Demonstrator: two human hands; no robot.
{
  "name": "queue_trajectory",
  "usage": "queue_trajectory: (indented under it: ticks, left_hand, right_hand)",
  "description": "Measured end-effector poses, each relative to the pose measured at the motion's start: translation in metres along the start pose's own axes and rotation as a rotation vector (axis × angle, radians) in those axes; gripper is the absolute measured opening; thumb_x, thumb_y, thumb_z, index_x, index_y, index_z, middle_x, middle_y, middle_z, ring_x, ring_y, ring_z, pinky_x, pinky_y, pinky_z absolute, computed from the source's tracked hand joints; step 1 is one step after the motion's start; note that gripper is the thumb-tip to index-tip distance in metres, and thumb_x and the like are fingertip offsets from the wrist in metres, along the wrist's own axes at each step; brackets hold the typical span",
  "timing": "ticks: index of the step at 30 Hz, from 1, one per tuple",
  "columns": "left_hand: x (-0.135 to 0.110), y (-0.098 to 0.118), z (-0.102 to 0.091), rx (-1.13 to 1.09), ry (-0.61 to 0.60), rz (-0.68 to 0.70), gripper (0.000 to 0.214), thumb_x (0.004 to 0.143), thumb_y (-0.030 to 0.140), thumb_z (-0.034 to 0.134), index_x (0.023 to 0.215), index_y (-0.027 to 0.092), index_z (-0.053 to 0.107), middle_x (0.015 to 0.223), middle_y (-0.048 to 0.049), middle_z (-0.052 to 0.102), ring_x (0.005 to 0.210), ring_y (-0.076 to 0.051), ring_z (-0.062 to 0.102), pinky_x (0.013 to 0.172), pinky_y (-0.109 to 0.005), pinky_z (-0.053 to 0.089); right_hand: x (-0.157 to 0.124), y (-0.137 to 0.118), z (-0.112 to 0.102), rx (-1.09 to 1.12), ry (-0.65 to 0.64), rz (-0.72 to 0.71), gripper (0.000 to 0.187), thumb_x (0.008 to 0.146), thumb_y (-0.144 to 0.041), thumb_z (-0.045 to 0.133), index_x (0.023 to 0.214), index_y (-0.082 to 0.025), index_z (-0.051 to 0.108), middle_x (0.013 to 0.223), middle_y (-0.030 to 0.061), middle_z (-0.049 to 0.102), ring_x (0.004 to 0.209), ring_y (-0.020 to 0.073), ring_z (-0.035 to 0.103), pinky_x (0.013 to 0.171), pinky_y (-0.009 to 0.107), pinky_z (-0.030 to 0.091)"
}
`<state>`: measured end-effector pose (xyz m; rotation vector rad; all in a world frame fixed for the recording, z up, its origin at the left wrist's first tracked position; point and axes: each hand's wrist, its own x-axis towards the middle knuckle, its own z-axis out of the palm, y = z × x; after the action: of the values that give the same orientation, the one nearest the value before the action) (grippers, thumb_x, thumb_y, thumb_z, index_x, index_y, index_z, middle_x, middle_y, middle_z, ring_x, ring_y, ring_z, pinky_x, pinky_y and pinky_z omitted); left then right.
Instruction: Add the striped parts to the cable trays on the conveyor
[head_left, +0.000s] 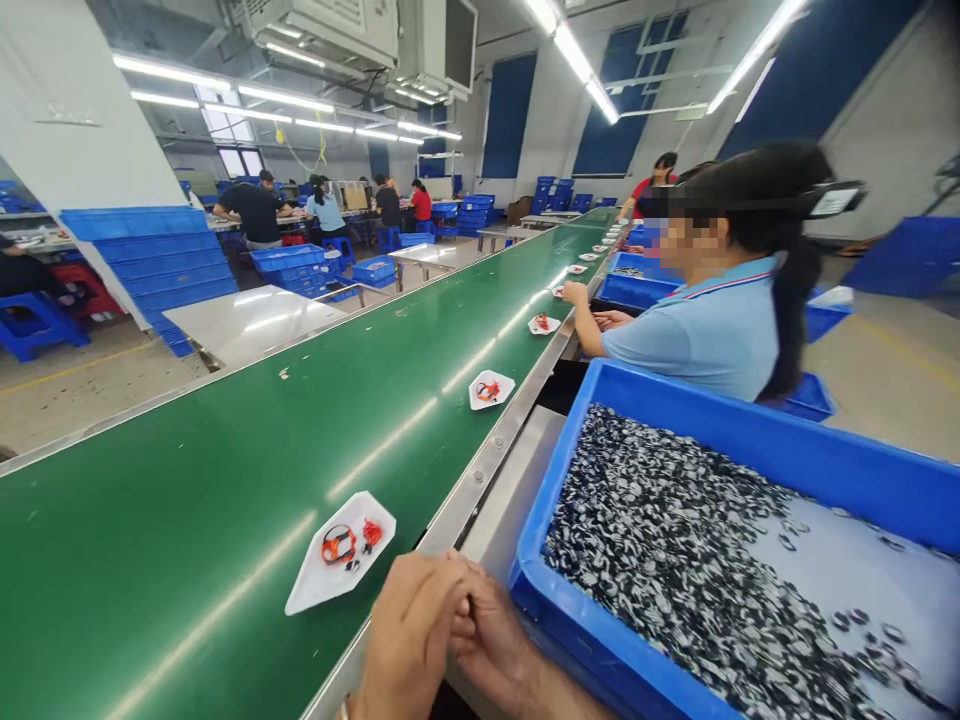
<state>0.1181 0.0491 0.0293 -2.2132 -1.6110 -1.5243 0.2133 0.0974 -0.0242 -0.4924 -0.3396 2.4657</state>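
Note:
My left hand (411,640) and my right hand (487,630) are pressed together at the bottom edge, over the metal rail of the belt. Their fingers are curled and meet in a pinch; whatever sits between them is hidden. Just left of them a white tray (315,585) lies on the green conveyor belt (225,480), holding an orange ring part (338,545) and a small orange piece (371,533). To the right of my hands stands a blue bin (675,400) filled with several small dark ring-shaped parts (660,530).
More white trays (491,389) with orange parts ride further along the belt. A co-worker in a light blue shirt (705,335) sits at the belt beyond the bin, hands at the rail. Stacked blue crates (161,255), steel tables and other seated people fill the left background.

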Motion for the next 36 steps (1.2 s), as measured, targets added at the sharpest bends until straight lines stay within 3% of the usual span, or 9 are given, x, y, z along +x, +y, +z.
queue_trajectory:
  ticks: [4, 7, 11, 16, 21, 27, 32, 36]
  left_hand:
    - [0.04, -0.014, -0.004, 0.091, -0.084, -0.145, 0.02, 0.088, 0.023, 0.043, 0.096, 0.02, 0.061, 0.082, -0.0012, 0.06, 0.076, -0.01, 0.057, 0.068, -0.021, 0.046]
    - [0.087, -0.031, 0.002, 0.252, -0.274, -0.19, 0.029, 0.09, 0.024, 0.034, 0.103, 0.019, 0.06, 0.083, -0.0028, 0.059, 0.077, -0.012, 0.055, 0.072, -0.024, 0.044]
    - [0.148, -0.059, 0.025, 0.471, -0.49, -0.286, 0.029, 0.087, 0.021, 0.036, 0.098, 0.02, 0.063, 0.082, -0.0033, 0.062, 0.076, -0.014, 0.056, 0.072, -0.025, 0.04]
    - [0.185, -0.088, 0.06, 0.608, -0.525, -0.359, 0.022, 0.082, 0.028, 0.045, 0.08, 0.021, 0.066, 0.075, -0.0028, 0.064, 0.072, -0.015, 0.055, 0.061, -0.025, 0.035]
    - [0.19, -0.095, 0.083, 0.757, -0.549, -0.333, 0.027, 0.083, 0.031, 0.043, 0.078, 0.019, 0.067, 0.09, -0.0089, 0.062, 0.091, -0.023, 0.051, 0.069, -0.03, 0.034]
    - [0.185, -0.097, 0.09, 0.832, -0.625, -0.299, 0.032, 0.085, 0.024, 0.037, 0.076, 0.013, 0.066, 0.087, -0.0133, 0.061, 0.089, -0.024, 0.049, 0.069, -0.033, 0.031]
    - [0.169, -0.068, 0.06, 0.853, -0.585, -0.249, 0.037, 0.089, 0.028, 0.032, 0.079, 0.017, 0.065, 0.088, -0.0103, 0.059, 0.088, -0.024, 0.047, 0.066, -0.033, 0.029]
    - [0.122, -0.036, 0.027, 0.791, -0.6, -0.146, 0.035, 0.09, 0.03, 0.032, 0.076, 0.022, 0.063, 0.08, -0.0042, 0.058, 0.08, -0.021, 0.046, 0.065, -0.033, 0.029]
  right_hand:
    - [0.0, -0.003, 0.0, -0.036, -0.073, 0.01, 0.029, 0.079, -0.041, 0.058, 0.072, -0.015, 0.046, 0.05, -0.0084, 0.03, 0.039, 0.0015, 0.018, 0.037, 0.015, 0.008]
    - [0.001, -0.005, 0.001, -0.031, -0.102, 0.001, 0.029, 0.077, -0.042, 0.06, 0.082, -0.017, 0.047, 0.048, -0.0093, 0.031, 0.038, 0.0021, 0.018, 0.037, 0.015, 0.006]
    - [0.004, -0.008, 0.0, -0.024, -0.127, 0.05, 0.03, 0.075, -0.044, 0.062, 0.078, -0.018, 0.045, 0.047, -0.0095, 0.033, 0.036, 0.0022, 0.018, 0.036, 0.015, 0.005]
    - [0.007, -0.01, -0.003, -0.06, -0.197, 0.039, 0.031, 0.075, -0.048, 0.06, 0.08, -0.019, 0.046, 0.046, -0.0092, 0.036, 0.034, 0.0027, 0.021, 0.034, 0.015, 0.009]
    - [0.01, -0.01, -0.003, -0.056, -0.225, -0.007, 0.032, 0.075, -0.048, 0.06, 0.077, -0.019, 0.047, 0.045, -0.0091, 0.037, 0.033, 0.0032, 0.021, 0.032, 0.015, 0.009]
    - [0.012, -0.009, -0.005, -0.028, -0.216, -0.011, 0.031, 0.075, -0.048, 0.06, 0.079, -0.019, 0.048, 0.044, -0.0088, 0.039, 0.032, 0.0033, 0.023, 0.033, 0.015, 0.01]
    - [0.008, -0.012, -0.004, 0.014, -0.186, 0.047, 0.03, 0.075, -0.045, 0.061, 0.081, -0.019, 0.047, 0.049, -0.008, 0.04, 0.035, 0.0024, 0.024, 0.036, 0.016, 0.008]
    - [0.004, -0.012, 0.004, 0.069, -0.118, -0.003, 0.031, 0.071, -0.038, 0.067, 0.082, -0.016, 0.048, 0.058, -0.0059, 0.046, 0.04, 0.0013, 0.032, 0.039, 0.016, 0.01]
